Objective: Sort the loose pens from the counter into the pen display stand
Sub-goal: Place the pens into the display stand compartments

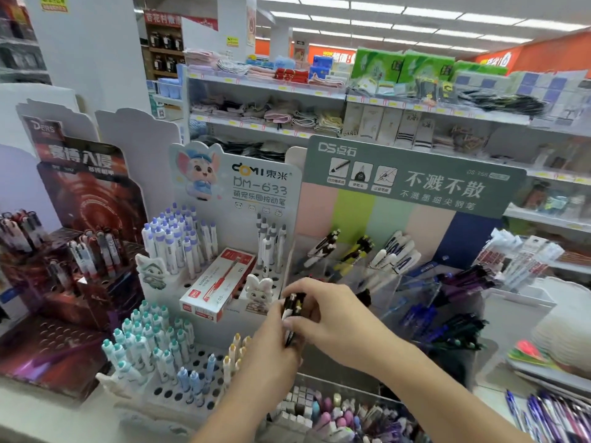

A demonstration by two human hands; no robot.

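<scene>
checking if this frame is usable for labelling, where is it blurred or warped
Head view: wide-angle lens bends the shelves and ceiling lights; motion blur smears the purple pens at lower right and the dark red stand at left; both hands, left hand and right hand, and the pens they hold stay fairly sharp.

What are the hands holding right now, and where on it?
A small bunch of pens, black, white and yellow. The left hand grips the lower barrels; the right hand pinches them near the upper ends.
</scene>
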